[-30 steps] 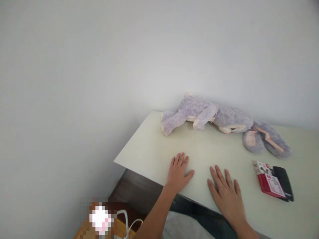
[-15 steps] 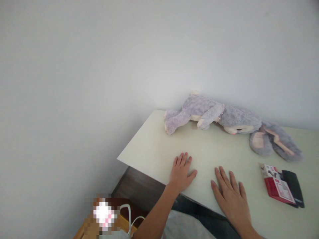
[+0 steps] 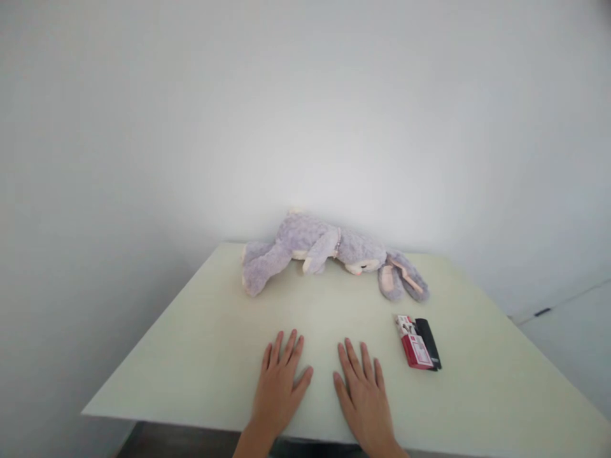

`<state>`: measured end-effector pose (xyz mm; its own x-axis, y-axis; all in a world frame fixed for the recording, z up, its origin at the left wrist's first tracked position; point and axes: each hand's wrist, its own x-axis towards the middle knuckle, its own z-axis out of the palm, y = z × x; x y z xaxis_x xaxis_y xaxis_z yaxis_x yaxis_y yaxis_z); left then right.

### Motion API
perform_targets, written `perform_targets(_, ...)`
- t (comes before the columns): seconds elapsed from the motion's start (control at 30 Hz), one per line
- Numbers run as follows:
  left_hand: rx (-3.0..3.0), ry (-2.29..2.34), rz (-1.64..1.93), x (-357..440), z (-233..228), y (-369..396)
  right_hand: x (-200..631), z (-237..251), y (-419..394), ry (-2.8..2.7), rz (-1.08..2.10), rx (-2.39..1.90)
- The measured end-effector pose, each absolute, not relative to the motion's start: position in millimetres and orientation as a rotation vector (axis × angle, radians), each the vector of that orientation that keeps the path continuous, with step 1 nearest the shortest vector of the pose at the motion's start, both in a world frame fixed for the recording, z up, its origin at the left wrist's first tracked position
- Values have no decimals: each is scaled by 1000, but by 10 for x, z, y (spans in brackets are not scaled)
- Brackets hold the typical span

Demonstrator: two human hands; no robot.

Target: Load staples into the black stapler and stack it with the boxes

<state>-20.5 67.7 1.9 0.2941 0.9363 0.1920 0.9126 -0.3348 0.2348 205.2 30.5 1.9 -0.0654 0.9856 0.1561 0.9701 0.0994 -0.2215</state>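
Both hands rest palm down near the front edge of a pale table [image 3: 191, 356]. My left hand [image 3: 277, 388] lies flat with its fingers spread and holds nothing. Beside it, a short gap to the right, my right hand [image 3: 365, 397] is also flat with fingers apart. Nearest to the right hand is a red and white package [image 3: 414, 343], lying against a dark flat case [image 3: 428, 345]. Beyond the hands, a grey-purple plush rabbit [image 3: 310, 245] lies on its side along the back, its ears to the right. Neither hand touches these things.
A plain wall [image 3: 305, 114] stands right behind the table, and more wall closes in on the left. On the right is a pale surface with a dark bar-shaped piece [image 3: 543, 312] on it. A dark floor [image 3: 176, 440] shows under the front left edge.
The view has swung right and levelled, so the whole table width shows and the rabbit and package appear farther left. Both hands stay flat on the table. The chair-side items at lower left are out of view.
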Motion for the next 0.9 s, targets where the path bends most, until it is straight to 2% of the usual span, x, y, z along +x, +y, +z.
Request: perform_targets(0.9, 2510, 1787, 450, -258, -172, 739, 2120, -175, 376, -2132, 78, -1924)
